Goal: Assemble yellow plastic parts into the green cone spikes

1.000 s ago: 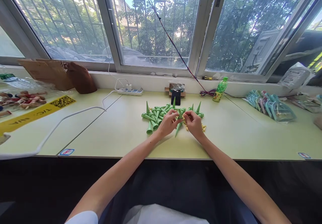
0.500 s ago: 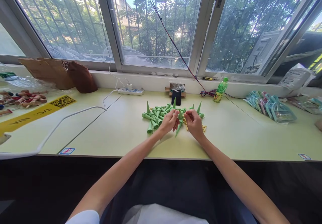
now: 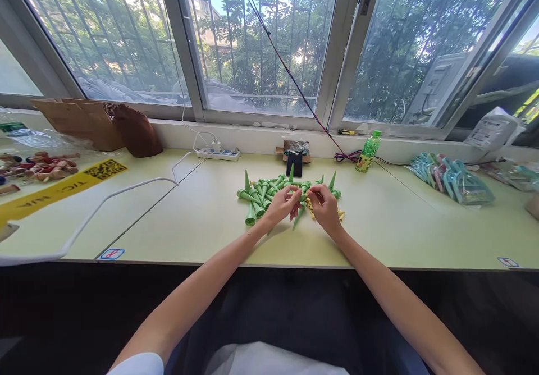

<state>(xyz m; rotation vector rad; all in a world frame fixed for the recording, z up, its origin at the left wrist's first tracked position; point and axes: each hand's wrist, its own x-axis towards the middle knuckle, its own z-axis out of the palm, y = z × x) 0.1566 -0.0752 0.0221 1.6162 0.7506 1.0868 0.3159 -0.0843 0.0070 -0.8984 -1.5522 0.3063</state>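
Note:
My left hand [image 3: 285, 205] is closed on a green plastic spike [image 3: 298, 218], whose pointed end angles down toward me below the fingers. Close beside it, my right hand [image 3: 323, 205] has thumb and forefinger pinched at the spike's wider end; whatever small thing sits between them is too hidden to name. To the left and behind lies a pile of similar green spikes [image 3: 259, 194], several with flared ends and some standing point up. Small yellow pieces [image 3: 341, 215] are scattered around and under my right hand.
Behind the pile a black phone [image 3: 295, 163] leans on a small box. A green bottle [image 3: 368, 151], bagged light-blue items [image 3: 458, 179] and a power strip [image 3: 218, 153] stand toward the window. A white cable [image 3: 126, 187] crosses the left table, near wooden pieces [image 3: 42, 166].
The spike in my left hand is turned or lowered slightly, so less of its upper part shows. Both hands stay in nearly the same place.

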